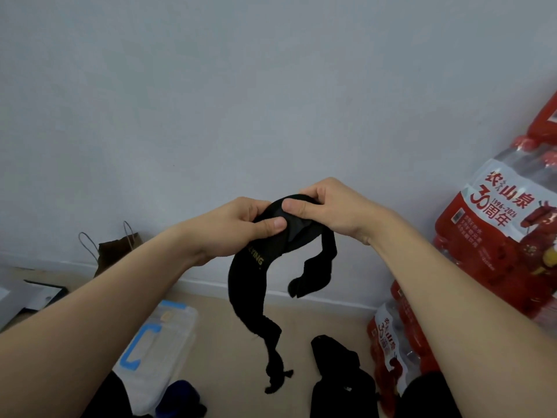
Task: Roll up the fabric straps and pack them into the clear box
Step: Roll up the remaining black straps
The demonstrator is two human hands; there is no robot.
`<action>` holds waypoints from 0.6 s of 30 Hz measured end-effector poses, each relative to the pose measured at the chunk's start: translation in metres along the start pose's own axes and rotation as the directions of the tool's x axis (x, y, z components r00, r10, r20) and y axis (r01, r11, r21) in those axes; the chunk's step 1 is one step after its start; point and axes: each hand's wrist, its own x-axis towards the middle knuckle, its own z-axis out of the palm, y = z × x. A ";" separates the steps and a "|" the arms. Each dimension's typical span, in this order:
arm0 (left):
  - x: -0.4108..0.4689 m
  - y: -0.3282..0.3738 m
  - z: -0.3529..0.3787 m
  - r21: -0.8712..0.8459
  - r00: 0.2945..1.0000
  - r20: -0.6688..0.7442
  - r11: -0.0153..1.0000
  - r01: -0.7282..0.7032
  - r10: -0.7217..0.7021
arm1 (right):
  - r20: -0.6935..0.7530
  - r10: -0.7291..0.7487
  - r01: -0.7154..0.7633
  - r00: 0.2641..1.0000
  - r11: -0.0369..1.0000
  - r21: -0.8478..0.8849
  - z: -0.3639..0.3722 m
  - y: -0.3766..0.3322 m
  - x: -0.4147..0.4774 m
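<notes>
Bare forearms framed the lower corners and converged on the work. Left hand (241, 224) pinched the black strap (247, 285), thumb on top. Right hand (331, 212) pinched the same stretch just beside it, thumbs nearly touching. Each grip was narrow and closed on fabric.

The strap was held in the air, well above the floor (301, 321). Between the hands it bent into a short hump; whether that was the start of a roll I could not tell. A long tail with gold lettering hung twisted below the left grip, its free end dangling. A shorter tail drooped from the right side.

Progress, as I judged it: early. This strap was mostly unrolled. A heap of black fabric (334, 354) lay on the floor, lower right, and looked loose. The clear box (162, 336), with blue fittings, sat on the floor lower left, well apart from the hands; its contents were unreadable. Left to do: roll this strap, then the heap, then pack.
</notes>
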 end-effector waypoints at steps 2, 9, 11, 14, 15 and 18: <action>0.002 0.002 0.006 0.026 1.000 -0.016 1.000 -0.012 0.012 | 0.028 0.040 -0.044 0.999 0.988 0.148 -0.003 0.006 -0.004; 0.006 0.004 0.033 0.085 0.993 -0.089 0.993 0.083 -0.076 | -0.002 0.106 -0.106 0.994 0.994 0.020 -0.008 0.013 -0.011; 0.008 0.005 0.036 0.077 0.980 -0.160 0.988 0.135 -0.121 | -0.168 0.079 -0.107 0.983 0.981 -0.163 0.001 0.012 -0.010; 0.009 0.002 0.038 -0.012 0.936 -0.295 0.981 0.196 -0.191 | -0.336 0.153 -0.281 0.929 0.883 -0.376 0.014 0.011 -0.012; 0.009 0.002 0.038 -0.043 0.926 -0.316 0.978 0.203 -0.206 | -0.346 0.271 -0.378 0.898 0.877 -0.295 0.016 0.009 -0.014; 0.012 0.004 0.039 -0.213 0.912 -0.342 0.964 0.160 -0.226 | -0.003 0.606 -0.598 0.795 0.786 0.158 0.024 0.003 -0.019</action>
